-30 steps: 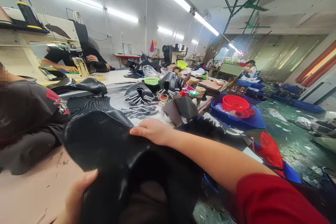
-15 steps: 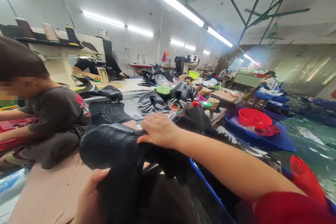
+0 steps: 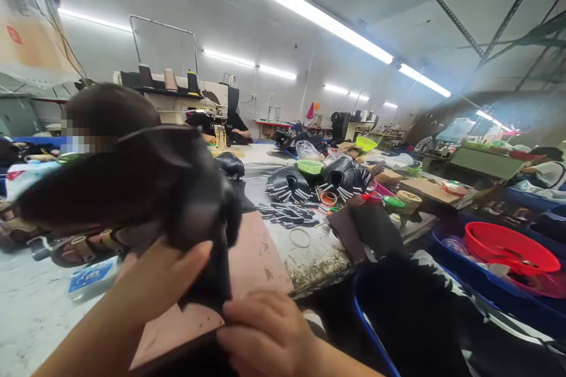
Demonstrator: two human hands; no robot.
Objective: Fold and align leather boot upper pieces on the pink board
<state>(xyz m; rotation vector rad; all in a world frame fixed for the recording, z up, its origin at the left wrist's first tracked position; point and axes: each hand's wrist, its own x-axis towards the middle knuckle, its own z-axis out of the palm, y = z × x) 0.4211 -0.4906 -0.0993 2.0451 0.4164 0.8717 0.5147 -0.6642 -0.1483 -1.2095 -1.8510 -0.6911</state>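
A black leather boot upper (image 3: 194, 188) is raised above the worktable, blurred by motion, its wide part stretching to the left. My left hand (image 3: 159, 277) grips it from below, thumb lying against the leather and the other fingers partly hidden. At its lower corner my right hand (image 3: 269, 330) pinches the edge between thumb and fingers. Beneath both hands lies a pinkish board (image 3: 260, 247). Behind the upper sits a person (image 3: 115, 112), mostly covered by it.
Black leather pieces with white strips (image 3: 289, 185) lie on the table near a green basket (image 3: 309, 166) and a ring of tape (image 3: 300, 238). On the right stand blue bins (image 3: 371, 330) and a red basin (image 3: 508, 247). A sewing machine (image 3: 225, 100) is farther back.
The view has swung left. The boot upper has been lifted and turned, its wide part now higher on the left. My right hand has gone from its top edge to its lower corner.
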